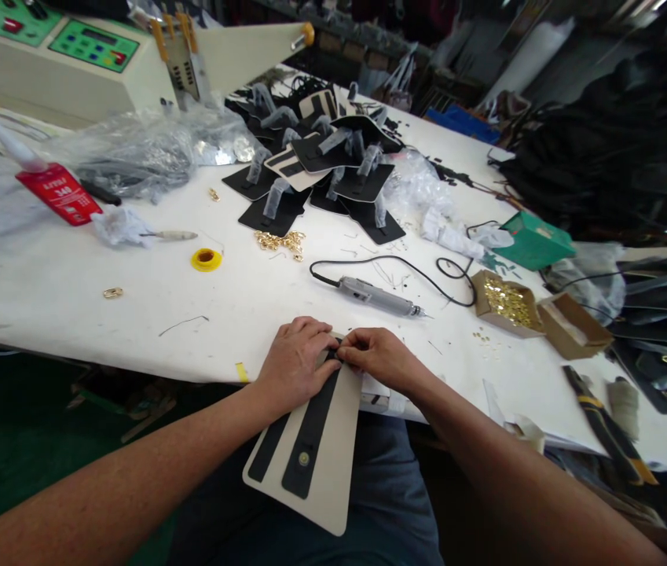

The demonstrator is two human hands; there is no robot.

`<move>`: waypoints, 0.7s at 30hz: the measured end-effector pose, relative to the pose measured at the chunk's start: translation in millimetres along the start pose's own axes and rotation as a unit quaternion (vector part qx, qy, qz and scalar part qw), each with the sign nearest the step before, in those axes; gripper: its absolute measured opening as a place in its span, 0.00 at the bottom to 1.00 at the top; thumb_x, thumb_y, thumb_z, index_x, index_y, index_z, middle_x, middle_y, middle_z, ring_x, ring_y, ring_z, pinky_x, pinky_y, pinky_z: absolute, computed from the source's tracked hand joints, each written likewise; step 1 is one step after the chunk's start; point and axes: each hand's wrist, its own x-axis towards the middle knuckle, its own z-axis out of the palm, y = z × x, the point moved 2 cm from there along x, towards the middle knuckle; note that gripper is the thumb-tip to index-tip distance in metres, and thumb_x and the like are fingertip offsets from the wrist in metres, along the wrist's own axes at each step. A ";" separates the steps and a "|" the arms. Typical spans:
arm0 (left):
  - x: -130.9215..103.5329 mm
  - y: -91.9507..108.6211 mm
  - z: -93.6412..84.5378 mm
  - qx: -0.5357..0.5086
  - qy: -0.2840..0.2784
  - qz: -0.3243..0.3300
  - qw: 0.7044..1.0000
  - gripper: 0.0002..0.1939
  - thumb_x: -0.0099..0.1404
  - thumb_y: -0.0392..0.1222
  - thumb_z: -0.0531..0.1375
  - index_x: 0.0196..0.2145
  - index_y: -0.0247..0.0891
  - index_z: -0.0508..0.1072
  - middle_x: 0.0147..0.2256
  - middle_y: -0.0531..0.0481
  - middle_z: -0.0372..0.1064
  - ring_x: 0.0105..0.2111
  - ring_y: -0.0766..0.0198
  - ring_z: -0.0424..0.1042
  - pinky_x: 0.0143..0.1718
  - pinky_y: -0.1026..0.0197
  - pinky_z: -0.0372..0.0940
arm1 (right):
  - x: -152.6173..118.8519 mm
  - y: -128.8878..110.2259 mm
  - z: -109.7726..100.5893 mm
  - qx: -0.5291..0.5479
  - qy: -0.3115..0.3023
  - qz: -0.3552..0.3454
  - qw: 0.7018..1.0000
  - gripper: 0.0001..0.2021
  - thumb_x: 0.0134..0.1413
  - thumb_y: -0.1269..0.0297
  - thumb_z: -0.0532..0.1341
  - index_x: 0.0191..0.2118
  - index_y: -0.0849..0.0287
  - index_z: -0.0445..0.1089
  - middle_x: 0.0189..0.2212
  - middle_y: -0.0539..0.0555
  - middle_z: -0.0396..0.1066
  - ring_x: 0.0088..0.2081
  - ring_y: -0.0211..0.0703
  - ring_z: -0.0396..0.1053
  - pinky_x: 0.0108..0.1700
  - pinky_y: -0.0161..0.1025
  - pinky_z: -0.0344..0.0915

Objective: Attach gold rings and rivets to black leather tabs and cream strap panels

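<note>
A beige panel with black strips lies across my lap and the table's front edge. One black strap on it carries a round metal snap near its lower end. My left hand grips the panel's upper part, thumb pressed on the strap. At the strap's top end, my right hand pinches with thumb and forefinger; whatever sits between those fingertips is too small to make out. Just beyond both hands lies a grey electric screwdriver with a black cord.
Black panels with plastic-wrapped handles are piled at the back. Gold clasps, a yellow spool and a red glue bottle lie leftward. To the right are a box of gold fittings and yellow-black pliers.
</note>
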 end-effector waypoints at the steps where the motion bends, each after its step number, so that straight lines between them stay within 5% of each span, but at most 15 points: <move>1: 0.1 0.1 0.2 -0.001 0.001 -0.002 1.000 0.10 0.65 0.43 0.69 0.45 0.44 0.78 0.56 0.46 0.75 0.59 0.49 0.67 0.58 0.43 0.65 | 0.5 1.3 -0.4 0.003 -0.002 -0.001 1.000 0.08 0.55 0.59 0.65 0.31 0.57 0.77 0.22 0.48 0.71 0.26 0.38 0.66 0.29 0.35 0.60; 7: 1.3 0.9 0.0 -0.004 0.005 -0.001 1.000 0.11 0.64 0.41 0.69 0.45 0.44 0.78 0.56 0.47 0.76 0.59 0.49 0.67 0.57 0.43 0.65 | -2.6 3.2 -6.5 0.015 -0.004 -0.003 1.000 0.12 0.60 0.54 0.64 0.35 0.57 0.78 0.23 0.49 0.73 0.27 0.41 0.69 0.31 0.37 0.64; 10: 1.6 1.6 -0.7 -0.005 0.005 -0.001 1.000 0.10 0.64 0.41 0.69 0.44 0.44 0.79 0.55 0.47 0.76 0.58 0.49 0.68 0.57 0.43 0.65 | -4.9 -3.8 -27.0 -0.075 0.140 -0.068 0.985 0.11 0.62 0.55 0.64 0.39 0.56 0.78 0.33 0.53 0.78 0.33 0.44 0.73 0.38 0.41 0.68; 13: 1.7 2.1 -0.5 -0.011 0.010 0.000 1.000 0.09 0.65 0.42 0.69 0.43 0.44 0.79 0.55 0.47 0.76 0.58 0.50 0.68 0.57 0.43 0.65 | 0.0 -8.9 -53.4 -0.257 0.291 -0.149 0.909 0.13 0.63 0.56 0.65 0.49 0.56 0.77 0.49 0.59 0.77 0.48 0.54 0.74 0.51 0.48 0.68; 16: 2.0 3.0 0.0 -0.012 0.019 -0.005 1.000 0.09 0.64 0.42 0.69 0.43 0.44 0.79 0.55 0.47 0.76 0.58 0.50 0.68 0.58 0.44 0.64 | 19.2 -3.0 -70.5 -0.400 0.266 -0.142 0.865 0.20 0.62 0.54 0.67 0.56 0.56 0.74 0.54 0.62 0.74 0.55 0.62 0.70 0.55 0.54 0.65; 21: 2.1 8.2 0.1 0.003 0.014 -0.018 1.000 0.09 0.63 0.41 0.70 0.42 0.44 0.79 0.54 0.48 0.77 0.58 0.50 0.68 0.57 0.44 0.65 | 46.6 11.6 -80.3 -0.443 0.194 -0.107 0.869 0.16 0.68 0.55 0.61 0.56 0.56 0.73 0.49 0.61 0.75 0.48 0.56 0.72 0.45 0.47 0.66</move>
